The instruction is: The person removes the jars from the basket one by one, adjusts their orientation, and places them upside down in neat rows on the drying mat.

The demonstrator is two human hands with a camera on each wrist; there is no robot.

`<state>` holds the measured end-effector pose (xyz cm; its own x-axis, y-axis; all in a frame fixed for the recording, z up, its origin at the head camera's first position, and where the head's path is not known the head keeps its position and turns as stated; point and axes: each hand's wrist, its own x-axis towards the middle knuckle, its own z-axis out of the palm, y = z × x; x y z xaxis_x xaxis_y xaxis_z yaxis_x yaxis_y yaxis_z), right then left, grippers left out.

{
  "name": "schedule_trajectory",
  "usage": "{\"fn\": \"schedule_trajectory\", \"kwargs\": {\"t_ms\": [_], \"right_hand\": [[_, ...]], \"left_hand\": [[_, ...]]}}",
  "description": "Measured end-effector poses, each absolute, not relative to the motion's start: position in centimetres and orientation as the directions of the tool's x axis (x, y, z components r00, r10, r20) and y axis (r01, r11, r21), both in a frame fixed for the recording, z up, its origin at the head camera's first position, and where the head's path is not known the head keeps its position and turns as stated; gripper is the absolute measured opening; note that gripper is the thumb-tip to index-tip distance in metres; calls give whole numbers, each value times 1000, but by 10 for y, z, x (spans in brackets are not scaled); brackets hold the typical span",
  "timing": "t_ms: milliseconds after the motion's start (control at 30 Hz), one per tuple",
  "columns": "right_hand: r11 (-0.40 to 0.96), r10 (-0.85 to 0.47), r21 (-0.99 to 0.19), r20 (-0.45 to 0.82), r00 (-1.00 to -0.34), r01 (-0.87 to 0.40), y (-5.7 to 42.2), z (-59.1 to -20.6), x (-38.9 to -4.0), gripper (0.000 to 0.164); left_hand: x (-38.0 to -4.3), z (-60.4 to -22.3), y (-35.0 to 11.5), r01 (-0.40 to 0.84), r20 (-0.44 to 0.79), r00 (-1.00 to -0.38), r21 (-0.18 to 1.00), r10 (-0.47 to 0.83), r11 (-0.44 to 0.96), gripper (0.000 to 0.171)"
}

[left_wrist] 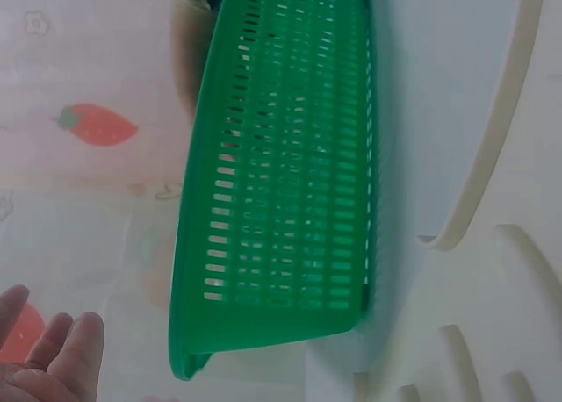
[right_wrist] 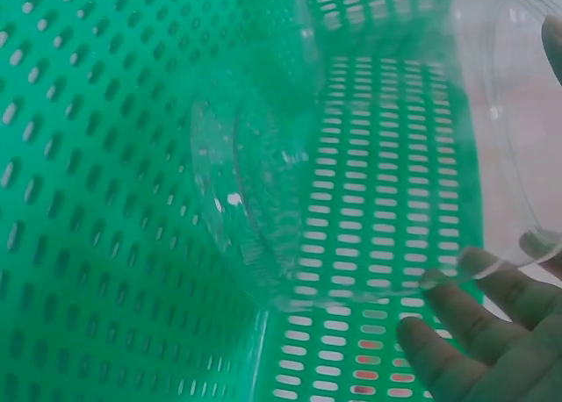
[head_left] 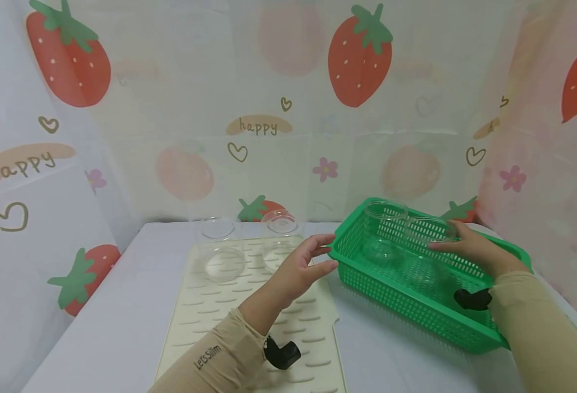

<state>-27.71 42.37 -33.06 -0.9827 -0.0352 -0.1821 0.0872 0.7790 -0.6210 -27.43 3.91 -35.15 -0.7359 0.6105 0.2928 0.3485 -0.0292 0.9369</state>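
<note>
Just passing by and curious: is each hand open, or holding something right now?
Left hand: open, holding nothing.
Right hand: holding a clear jar near its top.

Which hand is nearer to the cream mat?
Left. The left hand is near the right edge of the cream mat; the right hand, farther, holds a clear container in the green basket.

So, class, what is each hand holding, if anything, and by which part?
The right hand holds a clear cup by its upper side, at the rim. The left hand holds nothing.
</note>
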Motion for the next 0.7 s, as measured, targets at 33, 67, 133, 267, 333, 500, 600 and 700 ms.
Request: {"fn": "schedule_trajectory", "kwargs": {"t_ms": [33,67,133,267,333,500,600,700], "right_hand": [[777,-38,-624,-181,-983,85,423,-331,-277,108],[774,-43,-628,-174,-984,78,423,-331,-277,108],[765,-54,-641,-166,-985,66,422,-331,-278,109],[745,-81,-666,-143,-986,35,422,-332,-279,114],[742,-87,-670,-137,-987,27,421,-333,-280,117],[765,-79,-644,-115,-990,14,421,-334,-281,115],[775,-76,-631,-105,-992,8,421,-334,-282,111],[768,-80,-640,-86,-993,-7,420,-333,-281,106]], "left_hand": [[-274,-351,39,349,292,-735,937,612,-29,51],[-274,-351,39,347,291,-734,937,614,-28,51],[-274,-352,39,344,285,-735,939,616,-24,51],[-274,-352,39,341,274,-738,940,616,-9,51],[-274,-352,39,344,273,-739,939,616,-3,52],[-276,-353,39,348,273,-736,938,619,1,52],[-276,-354,39,344,268,-738,939,620,4,52],[-275,-354,39,337,259,-742,942,618,10,51]]}}
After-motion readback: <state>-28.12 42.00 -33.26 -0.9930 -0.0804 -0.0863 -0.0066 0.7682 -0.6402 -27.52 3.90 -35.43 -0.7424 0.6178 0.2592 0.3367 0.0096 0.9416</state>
